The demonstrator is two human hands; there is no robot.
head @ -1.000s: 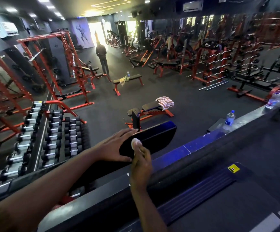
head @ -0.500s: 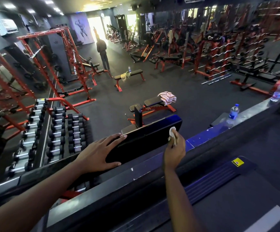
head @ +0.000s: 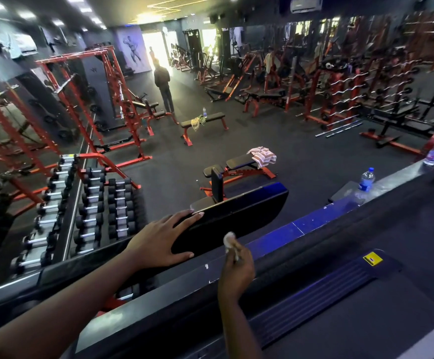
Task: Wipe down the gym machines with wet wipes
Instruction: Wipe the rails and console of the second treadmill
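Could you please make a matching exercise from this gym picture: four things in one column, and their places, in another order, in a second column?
1. crumpled white wet wipe
2. nearest clear plastic water bottle with blue cap
3. striped pink-and-white towel
4. left hand

A. on the black bench with red frame
B. flat on the black padded panel
C. pinched in the right hand
D. upright on the grey ledge

Pairs: 1-C, 2-D, 3-A, 4-B

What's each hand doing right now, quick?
Left hand: open, resting flat on the black panel.
Right hand: closed, pinching a white wipe.
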